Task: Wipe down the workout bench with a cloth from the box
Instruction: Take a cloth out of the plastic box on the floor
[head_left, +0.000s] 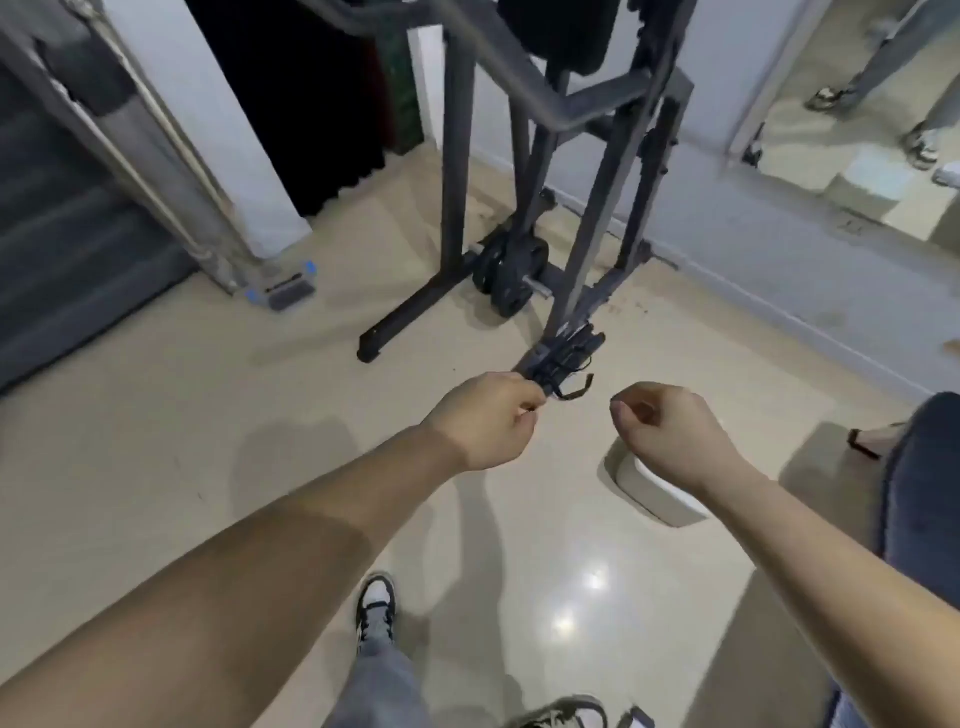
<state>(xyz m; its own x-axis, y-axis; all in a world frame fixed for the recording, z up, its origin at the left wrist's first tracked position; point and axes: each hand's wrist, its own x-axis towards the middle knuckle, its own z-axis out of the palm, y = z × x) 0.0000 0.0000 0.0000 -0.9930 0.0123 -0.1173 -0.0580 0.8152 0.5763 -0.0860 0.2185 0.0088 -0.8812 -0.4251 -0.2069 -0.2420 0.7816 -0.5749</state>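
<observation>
**Bare forearms reach out over a glossy floor**

Both forearms stretch forward above the tiled floor (156, 441). Left hand (485, 423) is curled shut, seemingly empty. Right hand (670, 431) is loosely fisted, also empty. Below the right wrist sits a white box (657, 491). Farther off stands the dark bench frame (582, 171), with weight plates (511, 273) at its base.

Both forearms are bare from wrist to frame edge; no sleeve, watch, band or glove is visible. The left hand (488, 421) and right hand (670, 434) carry no rings that can be made out. The legs wear light grey-blue denim trousers (379, 691), loose at the hem. The forward foot wears a low sneaker (375, 610) in black and white panels with dark laces. A second sneaker (566, 714), similar in colouring, is cut off at the bottom edge
</observation>
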